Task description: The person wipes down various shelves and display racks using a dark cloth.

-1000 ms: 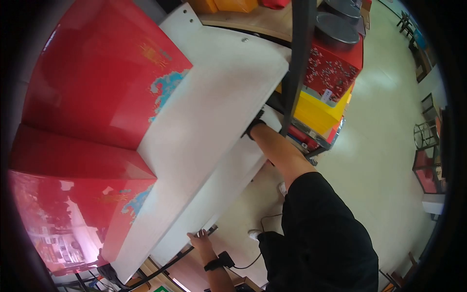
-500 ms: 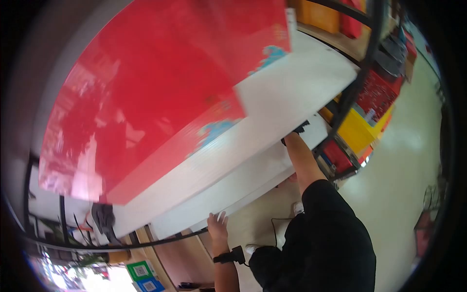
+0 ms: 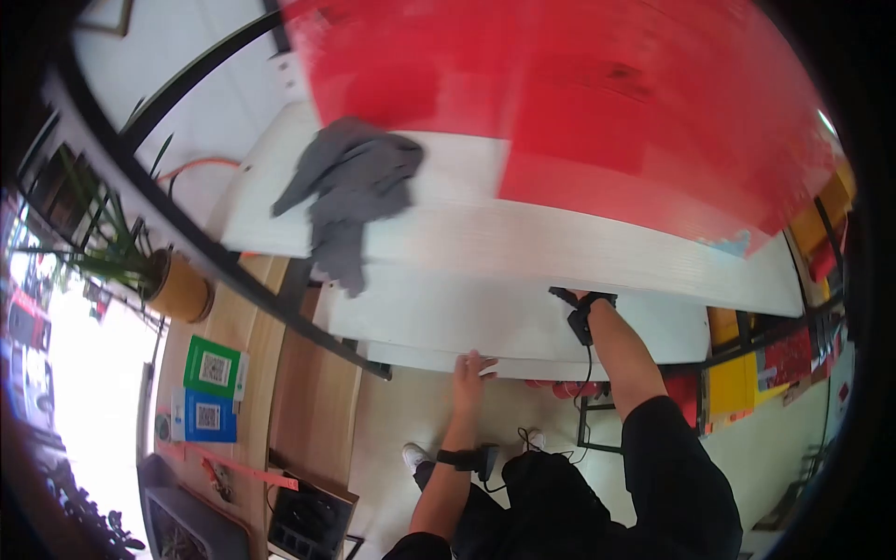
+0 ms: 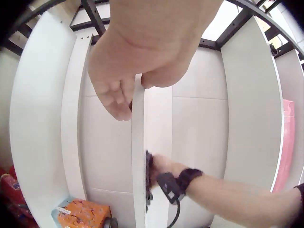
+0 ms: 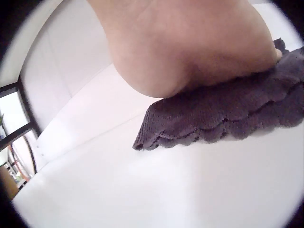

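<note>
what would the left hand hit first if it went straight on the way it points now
Most likely the front edge of the white lower shelf, right by the left hand; whether they already touch is hard to tell.

- The left arm (image 3: pixel 453 431) is reaching forward; the left hand (image 4: pixel 137 61) is bending its fingers (image 4: pixel 116 102) loosely.
- The right arm (image 3: pixel 627 353) is extending farther forward; the right hand (image 5: pixel 194 52) is showing its heel, fingers mostly hidden.
</note>
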Demonstrator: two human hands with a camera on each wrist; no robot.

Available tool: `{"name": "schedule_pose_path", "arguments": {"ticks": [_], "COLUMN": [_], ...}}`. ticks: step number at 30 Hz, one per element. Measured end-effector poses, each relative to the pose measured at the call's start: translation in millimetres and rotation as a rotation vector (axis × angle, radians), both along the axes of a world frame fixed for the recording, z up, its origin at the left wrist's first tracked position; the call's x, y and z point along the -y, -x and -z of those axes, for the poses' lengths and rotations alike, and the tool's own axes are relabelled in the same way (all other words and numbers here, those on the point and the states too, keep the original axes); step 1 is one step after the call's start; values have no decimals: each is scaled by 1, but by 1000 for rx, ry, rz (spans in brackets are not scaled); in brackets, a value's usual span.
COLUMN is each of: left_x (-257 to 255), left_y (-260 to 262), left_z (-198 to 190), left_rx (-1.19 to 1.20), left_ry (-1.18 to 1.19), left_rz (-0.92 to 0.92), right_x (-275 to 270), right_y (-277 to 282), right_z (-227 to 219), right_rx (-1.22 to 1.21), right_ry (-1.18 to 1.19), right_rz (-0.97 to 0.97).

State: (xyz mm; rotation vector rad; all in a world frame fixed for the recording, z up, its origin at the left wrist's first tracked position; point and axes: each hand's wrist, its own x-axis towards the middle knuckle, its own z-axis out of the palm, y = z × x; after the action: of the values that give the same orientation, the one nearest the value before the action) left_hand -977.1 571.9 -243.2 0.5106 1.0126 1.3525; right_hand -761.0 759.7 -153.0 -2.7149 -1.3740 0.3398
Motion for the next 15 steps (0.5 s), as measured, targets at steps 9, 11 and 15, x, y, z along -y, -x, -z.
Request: {"name": "schedule_pose_path", "arguments": {"ticks": [9,11,15], "left_x": [3,3,3], "left_y": [-6,-8,0], "left_z": [3,18,4], "left_rx": [-124,-190,-264], "left_ry": [42,0,38], "left_rz": [-55,-48,13], "right_x": [-5,-11,-45], "right_y": [243,288,345], "right_z": [26,42,58], "right_rx": [-47,-5,-28], "right_ry": [58,-9,-160], "right_rz": [-711,-933,-1154]}}
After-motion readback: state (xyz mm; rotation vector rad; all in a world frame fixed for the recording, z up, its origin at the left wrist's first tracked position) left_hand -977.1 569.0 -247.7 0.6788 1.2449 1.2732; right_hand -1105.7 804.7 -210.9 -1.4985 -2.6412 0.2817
